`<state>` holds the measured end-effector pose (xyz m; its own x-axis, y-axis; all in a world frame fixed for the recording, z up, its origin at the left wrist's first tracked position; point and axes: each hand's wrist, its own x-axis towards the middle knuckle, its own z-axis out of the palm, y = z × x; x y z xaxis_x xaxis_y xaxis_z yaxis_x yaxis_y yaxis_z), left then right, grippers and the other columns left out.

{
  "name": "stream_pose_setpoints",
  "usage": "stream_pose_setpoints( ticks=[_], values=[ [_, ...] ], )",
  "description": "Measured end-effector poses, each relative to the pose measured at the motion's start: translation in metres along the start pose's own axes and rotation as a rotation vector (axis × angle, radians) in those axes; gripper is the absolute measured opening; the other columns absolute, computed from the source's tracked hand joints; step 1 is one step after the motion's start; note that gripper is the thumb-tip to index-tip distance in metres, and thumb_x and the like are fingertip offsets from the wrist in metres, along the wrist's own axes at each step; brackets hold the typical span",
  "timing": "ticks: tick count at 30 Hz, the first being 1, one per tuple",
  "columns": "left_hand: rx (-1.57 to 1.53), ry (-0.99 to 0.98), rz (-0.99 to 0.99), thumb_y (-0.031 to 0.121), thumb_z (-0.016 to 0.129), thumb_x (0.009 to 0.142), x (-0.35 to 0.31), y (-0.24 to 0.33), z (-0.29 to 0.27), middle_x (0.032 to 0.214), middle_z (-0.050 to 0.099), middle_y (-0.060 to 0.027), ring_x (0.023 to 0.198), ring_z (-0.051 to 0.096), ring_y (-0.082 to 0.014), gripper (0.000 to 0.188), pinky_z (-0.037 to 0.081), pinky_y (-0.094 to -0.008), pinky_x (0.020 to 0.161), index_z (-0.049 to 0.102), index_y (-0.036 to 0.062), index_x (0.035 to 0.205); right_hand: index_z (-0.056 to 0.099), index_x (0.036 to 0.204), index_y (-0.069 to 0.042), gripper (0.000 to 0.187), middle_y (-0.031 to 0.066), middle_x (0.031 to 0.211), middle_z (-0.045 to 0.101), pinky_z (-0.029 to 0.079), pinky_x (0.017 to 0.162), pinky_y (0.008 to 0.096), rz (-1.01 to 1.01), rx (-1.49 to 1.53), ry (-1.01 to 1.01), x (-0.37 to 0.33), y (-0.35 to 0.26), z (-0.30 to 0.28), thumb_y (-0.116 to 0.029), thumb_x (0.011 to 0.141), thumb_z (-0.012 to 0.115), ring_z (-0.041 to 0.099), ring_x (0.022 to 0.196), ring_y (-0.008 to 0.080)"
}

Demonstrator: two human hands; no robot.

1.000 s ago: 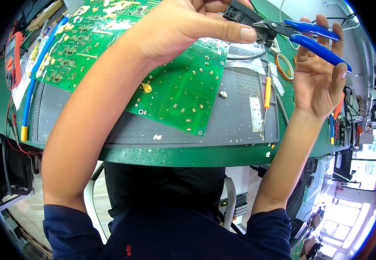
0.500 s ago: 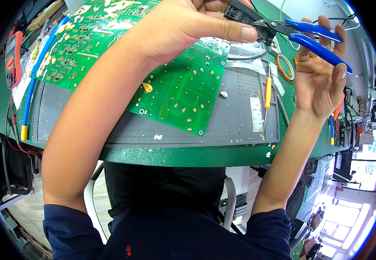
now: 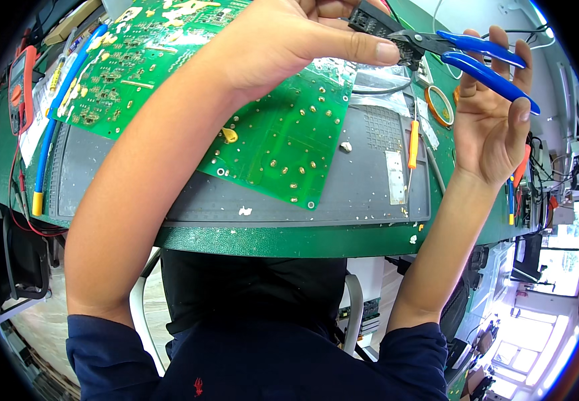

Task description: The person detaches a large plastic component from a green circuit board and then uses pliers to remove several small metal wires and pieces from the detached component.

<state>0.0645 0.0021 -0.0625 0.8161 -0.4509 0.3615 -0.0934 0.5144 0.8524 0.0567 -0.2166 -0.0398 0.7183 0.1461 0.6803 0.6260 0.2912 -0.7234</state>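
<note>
At the top, my left hand (image 3: pixel 289 40) grips a black, perforated block-shaped part (image 3: pixel 375 21), its thumb stretched along the near side. The far fingers are partly cut off by the frame edge. My right hand (image 3: pixel 490 137) holds blue-handled side cutters (image 3: pixel 496 77), palm turned up, the handles lying between thumb and fingers and spread apart. The cutters' jaws touch or overlap the black part just beyond my left thumb; exactly what lies between them is too small to tell. Below my left forearm lies a large green circuit board (image 3: pixel 276 150) with yellowish glue patches.
A grey work mat (image 3: pixel 363 194) under the board carries white crumbs. To the right lie an orange-handled screwdriver (image 3: pixel 413 144) and a roll of tape (image 3: pixel 439 105). On the left are a red multimeter (image 3: pixel 19 93) with leads and a blue, yellow-ended rod (image 3: pixel 44 154).
Both hands, the black part and the cutters stay almost where they were, with only a tiny shift. The cutter handles remain spread.
</note>
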Motion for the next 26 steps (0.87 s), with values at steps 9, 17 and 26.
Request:
stream_pose_setpoints(
  ticks=[9, 17, 26],
  values=[
    [0.05, 0.057, 0.03, 0.001, 0.065, 0.071, 0.001, -0.001, -0.002, 0.085, 0.058, -0.0069, 0.076, 0.056, -0.0097, 0.027, 0.046, -0.0212, 0.07, 0.05, -0.0011, 0.093, 0.035, 0.12, -0.003, 0.063, 0.0206, 0.124, 0.036, 0.041, 0.091, 0.0341, -0.011, 0.022, -0.009, 0.0, 0.001, -0.003, -0.027, 0.071, 0.067, 0.037, 0.116, 0.0337],
    [0.14, 0.355, -0.025, 0.019, 0.061, 0.078, 0.003, -0.006, -0.009, 0.078, 0.058, -0.002, 0.068, 0.055, -0.0098, 0.018, 0.043, -0.0205, 0.062, 0.054, 0.0045, 0.085, 0.035, 0.113, 0.008, 0.051, 0.0265, 0.12, 0.036, 0.042, 0.086, 0.0339, 0.048, 0.042, 0.301, 0.002, 0.002, 0.001, -0.031, 0.083, 0.049, 0.046, 0.104, 0.03],
    [0.246, 0.379, -0.071, 0.02, 0.059, 0.079, 0.005, -0.006, -0.002, 0.079, 0.057, -0.0027, 0.07, 0.054, -0.0104, 0.019, 0.043, -0.0217, 0.063, 0.055, 0.0034, 0.087, 0.04, 0.114, 0.007, 0.057, 0.0233, 0.113, 0.048, 0.044, 0.07, 0.0286, 0.37, -0.095, 0.441, 0.003, 0.008, -0.017, -0.042, 0.083, 0.043, 0.051, 0.08, 0.0206]
  ],
)
